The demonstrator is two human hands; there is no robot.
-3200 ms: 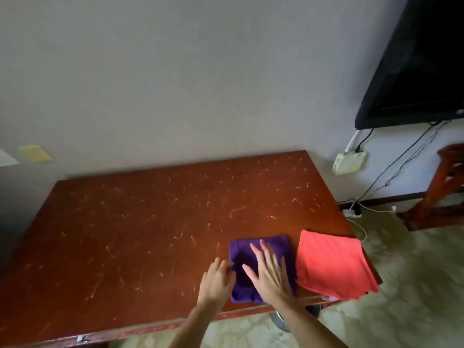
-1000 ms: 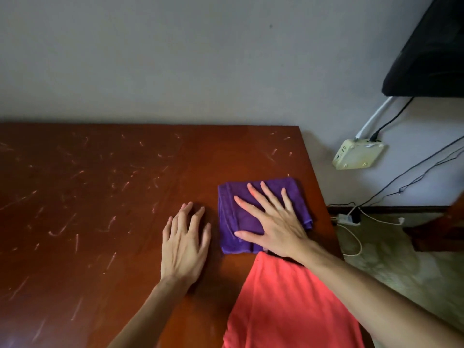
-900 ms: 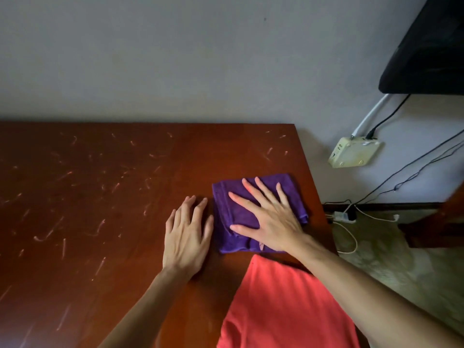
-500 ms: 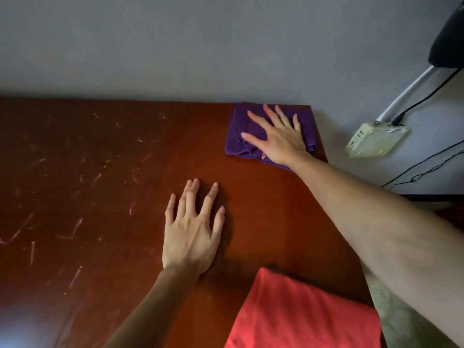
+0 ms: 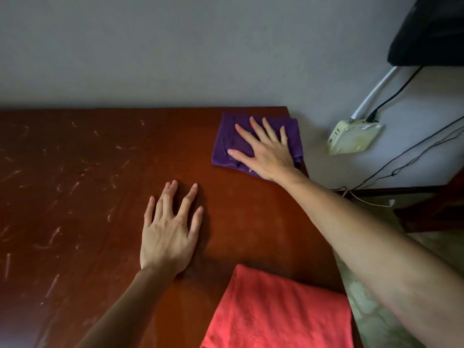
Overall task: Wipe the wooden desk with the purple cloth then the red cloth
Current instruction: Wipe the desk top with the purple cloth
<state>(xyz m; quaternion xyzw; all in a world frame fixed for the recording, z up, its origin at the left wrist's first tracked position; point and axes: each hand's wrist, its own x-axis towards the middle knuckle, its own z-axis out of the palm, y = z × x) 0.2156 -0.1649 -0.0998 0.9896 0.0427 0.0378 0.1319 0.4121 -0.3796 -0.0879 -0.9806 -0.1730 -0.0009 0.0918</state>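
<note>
The purple cloth point(image 5: 253, 141) is lying folded and flat at the desk's point(image 5: 100, 197) far right corner, one edge overhanging slightly. The red cloth point(image 5: 278, 312) is lying folded flat at the desk's near right edge, well apart. The dark wooden desk is showing pale scuffs across its left part.

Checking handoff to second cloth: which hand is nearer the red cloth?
Left. The left hand lies flat on the desk just beyond the red cloth; the right hand presses the purple cloth at the far corner.

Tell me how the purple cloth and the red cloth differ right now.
The purple cloth lies at the desk's far right corner; the red cloth lies at the near edge. The right hand presses flat on the purple; nothing touches the red. Both lie flat, folded.
</note>
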